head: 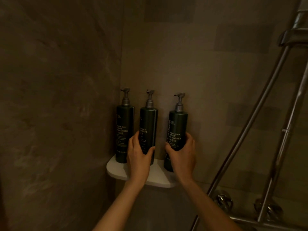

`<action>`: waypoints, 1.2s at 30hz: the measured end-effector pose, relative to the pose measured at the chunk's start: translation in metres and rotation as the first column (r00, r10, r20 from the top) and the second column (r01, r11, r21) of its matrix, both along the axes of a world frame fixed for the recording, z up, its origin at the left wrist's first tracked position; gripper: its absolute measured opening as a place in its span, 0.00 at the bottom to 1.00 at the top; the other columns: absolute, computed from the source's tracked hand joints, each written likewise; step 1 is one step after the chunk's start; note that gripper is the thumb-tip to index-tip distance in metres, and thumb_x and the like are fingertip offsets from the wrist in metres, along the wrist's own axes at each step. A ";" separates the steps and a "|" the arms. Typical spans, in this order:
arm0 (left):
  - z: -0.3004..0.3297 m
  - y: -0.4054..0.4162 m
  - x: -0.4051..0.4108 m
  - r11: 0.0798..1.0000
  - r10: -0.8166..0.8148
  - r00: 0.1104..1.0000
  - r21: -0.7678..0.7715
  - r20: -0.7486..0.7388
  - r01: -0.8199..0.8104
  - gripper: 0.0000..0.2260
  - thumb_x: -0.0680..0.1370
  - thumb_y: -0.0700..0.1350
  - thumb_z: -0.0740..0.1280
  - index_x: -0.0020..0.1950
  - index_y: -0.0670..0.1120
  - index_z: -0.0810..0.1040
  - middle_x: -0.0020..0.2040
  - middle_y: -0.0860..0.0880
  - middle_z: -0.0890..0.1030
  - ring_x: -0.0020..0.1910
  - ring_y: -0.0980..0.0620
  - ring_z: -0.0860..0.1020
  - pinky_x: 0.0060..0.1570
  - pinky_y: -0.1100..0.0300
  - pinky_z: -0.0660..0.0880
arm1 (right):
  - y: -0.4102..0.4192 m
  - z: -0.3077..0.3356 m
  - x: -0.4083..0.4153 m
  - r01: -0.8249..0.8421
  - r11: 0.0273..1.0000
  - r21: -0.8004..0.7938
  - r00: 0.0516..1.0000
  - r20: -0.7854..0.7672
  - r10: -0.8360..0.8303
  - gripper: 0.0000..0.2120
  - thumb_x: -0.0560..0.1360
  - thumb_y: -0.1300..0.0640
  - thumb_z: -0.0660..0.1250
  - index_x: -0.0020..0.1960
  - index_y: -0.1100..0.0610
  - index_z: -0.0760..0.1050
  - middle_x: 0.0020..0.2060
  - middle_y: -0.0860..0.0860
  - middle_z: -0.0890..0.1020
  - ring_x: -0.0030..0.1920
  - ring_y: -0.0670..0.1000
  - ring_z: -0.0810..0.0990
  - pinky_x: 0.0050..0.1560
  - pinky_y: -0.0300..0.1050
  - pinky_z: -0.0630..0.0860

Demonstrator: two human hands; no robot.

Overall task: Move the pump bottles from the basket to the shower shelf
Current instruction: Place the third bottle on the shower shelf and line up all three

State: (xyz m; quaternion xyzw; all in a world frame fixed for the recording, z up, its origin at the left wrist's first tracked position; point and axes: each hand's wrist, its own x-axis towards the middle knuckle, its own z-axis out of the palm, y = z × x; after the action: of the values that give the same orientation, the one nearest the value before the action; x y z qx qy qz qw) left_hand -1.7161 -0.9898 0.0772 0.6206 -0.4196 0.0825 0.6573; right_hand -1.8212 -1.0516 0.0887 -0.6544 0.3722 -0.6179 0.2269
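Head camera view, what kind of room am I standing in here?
Most likely a shower stall. A metal shower rail and taps stand at the right, tiled walls meet in a corner, and three pump bottles stand on a white corner shelf.

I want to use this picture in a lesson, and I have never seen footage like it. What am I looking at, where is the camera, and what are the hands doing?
There is no machine here: a person wears a camera on the head, so the single picture looks forward and down along their own bare arms. The scene is a dim, tiled shower corner with a white shelf. Three dark green pump bottles stand upright on it. The left bottle, by the side wall, is untouched. The left hand grips the middle bottle, and the right hand grips the right bottle. Metal shower pipes run down the right side. No basket is in view.
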 end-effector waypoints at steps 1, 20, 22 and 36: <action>0.000 -0.001 0.000 1.000 0.000 1.000 -0.002 0.003 0.000 0.32 0.71 0.43 0.72 0.73 0.47 0.62 0.69 0.47 0.68 0.67 0.51 0.67 0.63 0.59 0.64 | 0.000 0.000 -0.001 -0.029 1.000 0.002 1.000 -0.004 0.029 0.34 0.66 0.51 0.75 0.68 0.50 0.64 0.58 0.47 0.73 0.54 0.49 0.76 0.48 0.44 0.72; -0.003 -0.003 0.002 1.000 -0.010 1.000 -0.011 -0.012 0.010 0.33 0.71 0.43 0.72 0.73 0.50 0.62 0.69 0.49 0.68 0.68 0.52 0.67 0.65 0.54 0.67 | 0.003 -0.003 -0.003 -0.122 0.992 0.011 0.989 -0.079 0.123 0.35 0.66 0.50 0.76 0.69 0.50 0.65 0.58 0.44 0.74 0.55 0.44 0.74 0.50 0.39 0.70; -0.003 -0.003 0.002 1.000 -0.015 1.000 -0.015 -0.007 0.015 0.33 0.71 0.43 0.72 0.73 0.50 0.62 0.69 0.49 0.68 0.67 0.52 0.67 0.64 0.55 0.67 | 0.003 -0.004 -0.004 -0.108 0.994 0.008 0.991 -0.077 0.109 0.35 0.66 0.50 0.76 0.69 0.51 0.66 0.59 0.46 0.74 0.56 0.46 0.75 0.51 0.42 0.72; -0.002 -0.002 0.002 1.000 -0.011 1.000 -0.003 0.003 0.011 0.32 0.72 0.43 0.72 0.73 0.48 0.62 0.69 0.48 0.68 0.68 0.50 0.68 0.66 0.53 0.68 | 0.006 0.001 -0.004 -0.077 0.997 0.027 0.994 -0.077 0.079 0.33 0.67 0.53 0.75 0.69 0.51 0.66 0.61 0.49 0.75 0.58 0.50 0.76 0.54 0.49 0.75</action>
State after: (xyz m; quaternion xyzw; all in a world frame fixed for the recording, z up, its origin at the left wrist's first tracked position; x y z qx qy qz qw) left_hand -1.7144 -0.9917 0.0757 0.6172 -0.4237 0.0804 0.6580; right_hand -1.8255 -1.0461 0.0894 -0.6892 0.3623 -0.5782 0.2438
